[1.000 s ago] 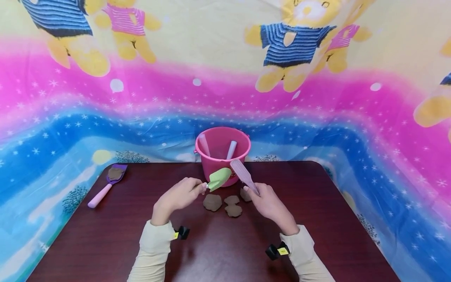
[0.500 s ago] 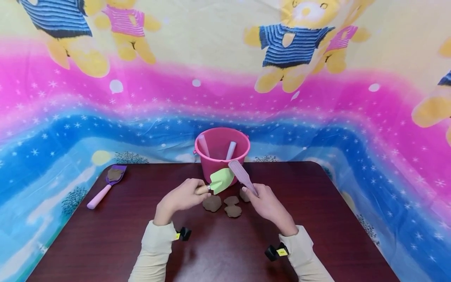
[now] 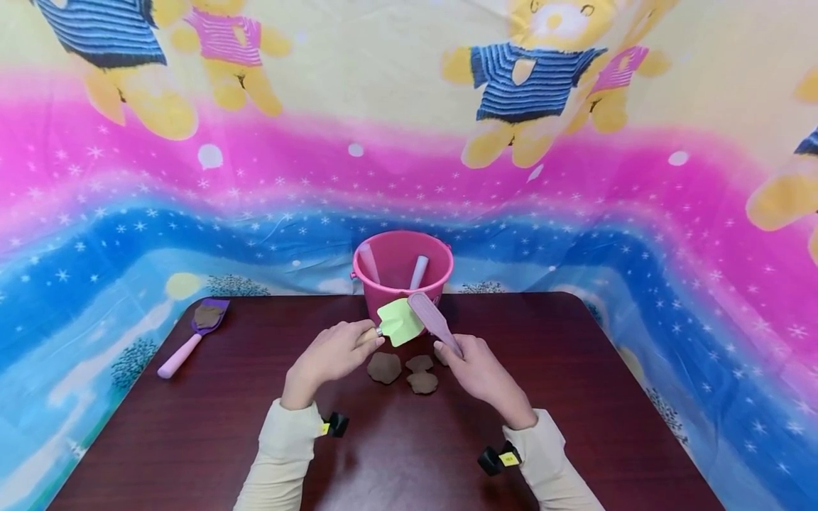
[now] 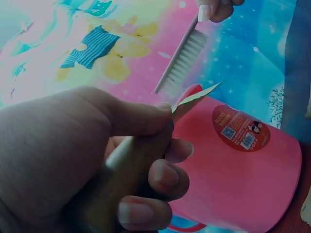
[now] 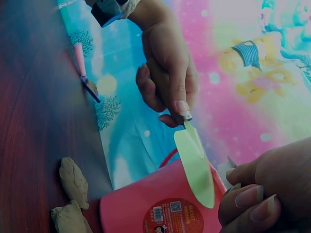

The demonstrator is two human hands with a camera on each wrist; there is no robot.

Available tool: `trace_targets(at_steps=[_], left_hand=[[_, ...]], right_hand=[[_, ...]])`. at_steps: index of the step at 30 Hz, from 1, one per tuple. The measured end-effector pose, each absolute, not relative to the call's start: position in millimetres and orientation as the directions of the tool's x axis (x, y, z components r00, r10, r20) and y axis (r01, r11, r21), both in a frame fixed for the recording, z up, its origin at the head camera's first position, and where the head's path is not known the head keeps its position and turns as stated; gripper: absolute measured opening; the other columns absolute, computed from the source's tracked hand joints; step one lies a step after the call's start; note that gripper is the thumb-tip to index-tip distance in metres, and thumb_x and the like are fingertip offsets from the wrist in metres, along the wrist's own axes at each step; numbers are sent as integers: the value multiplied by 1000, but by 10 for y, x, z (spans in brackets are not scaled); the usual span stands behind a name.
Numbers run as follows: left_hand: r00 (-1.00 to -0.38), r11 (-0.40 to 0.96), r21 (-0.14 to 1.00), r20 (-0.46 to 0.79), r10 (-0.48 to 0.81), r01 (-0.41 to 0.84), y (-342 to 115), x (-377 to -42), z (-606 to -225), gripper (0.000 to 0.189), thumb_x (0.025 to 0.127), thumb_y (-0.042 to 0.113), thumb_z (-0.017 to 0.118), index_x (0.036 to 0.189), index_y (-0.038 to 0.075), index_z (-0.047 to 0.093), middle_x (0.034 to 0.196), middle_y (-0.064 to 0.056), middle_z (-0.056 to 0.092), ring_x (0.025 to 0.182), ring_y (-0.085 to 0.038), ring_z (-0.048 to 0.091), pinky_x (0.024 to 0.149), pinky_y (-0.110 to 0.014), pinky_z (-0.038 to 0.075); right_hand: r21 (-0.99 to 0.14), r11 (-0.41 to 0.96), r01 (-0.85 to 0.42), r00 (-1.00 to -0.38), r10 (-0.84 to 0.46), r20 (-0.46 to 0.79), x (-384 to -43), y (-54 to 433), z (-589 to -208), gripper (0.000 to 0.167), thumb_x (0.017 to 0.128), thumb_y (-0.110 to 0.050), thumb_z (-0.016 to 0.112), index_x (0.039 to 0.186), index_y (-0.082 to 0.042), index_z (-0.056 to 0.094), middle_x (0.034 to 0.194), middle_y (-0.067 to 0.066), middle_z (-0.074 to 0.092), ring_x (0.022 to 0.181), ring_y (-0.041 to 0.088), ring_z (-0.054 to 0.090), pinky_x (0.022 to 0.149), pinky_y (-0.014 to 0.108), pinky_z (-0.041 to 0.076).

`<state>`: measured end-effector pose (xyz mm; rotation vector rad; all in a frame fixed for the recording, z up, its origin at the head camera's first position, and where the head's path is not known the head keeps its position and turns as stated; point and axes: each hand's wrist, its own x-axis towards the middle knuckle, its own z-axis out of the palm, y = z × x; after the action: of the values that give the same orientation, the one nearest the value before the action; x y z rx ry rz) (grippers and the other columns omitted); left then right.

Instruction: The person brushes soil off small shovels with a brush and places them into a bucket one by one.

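Observation:
My left hand grips the wooden handle of a small garden trowel with a light green blade. In my right hand is a brush with a pale purple back; its white bristles show in the left wrist view. Brush tip and trowel blade meet or overlap in the head view; contact cannot be told. Both are held up in front of a pink bucket. Below them, several flat brown clay lumps lie on the table. The right wrist view hides most of the brush.
At the table's far left lies a purple shovel with a pink handle, a brown lump on its blade. Two handles stand inside the bucket. A printed cloth hangs behind the table.
The trowel blade has turned to show its broad face and shifted slightly. The brush has moved a little left, towards the blade. Bucket, lumps and shovel have stayed put.

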<state>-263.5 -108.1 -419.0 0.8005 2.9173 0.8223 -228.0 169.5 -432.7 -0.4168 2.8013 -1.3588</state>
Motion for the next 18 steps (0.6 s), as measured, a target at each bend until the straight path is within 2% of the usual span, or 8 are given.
trace_targets(at_steps=[4, 9, 18], left_hand=[[-863, 722, 492, 142, 485, 487, -1073, -2623, -4180, 22, 99, 37, 64, 84, 23, 54, 65, 7, 47, 63, -9, 50, 63, -30, 44], [-848, 645, 580, 166, 504, 497, -1050, -2638, -4182, 32, 99, 28, 64, 72, 18, 50, 58, 6, 39, 52, -7, 39, 60, -27, 43], [-867, 620, 640, 158, 473, 454, -1024, -2640, -4189, 42, 94, 23, 64, 59, 19, 42, 52, 5, 34, 46, -8, 33, 51, -25, 38]], right_hand=[[-759, 604, -242, -964, -236, 120, -2275, 1669, -4335, 31, 104, -27, 59, 79, -9, 57, 58, -4, 40, 49, 9, 32, 46, 23, 27], [-760, 601, -249, -961, -252, 116, -2255, 1623, -4344, 28, 104, -27, 60, 85, -7, 60, 58, -3, 41, 47, 8, 33, 45, 23, 28], [-777, 570, -267, -947, -303, 103, -2185, 1506, -4366, 23, 104, -31, 59, 94, -11, 63, 60, -1, 44, 48, 10, 37, 45, 25, 35]])
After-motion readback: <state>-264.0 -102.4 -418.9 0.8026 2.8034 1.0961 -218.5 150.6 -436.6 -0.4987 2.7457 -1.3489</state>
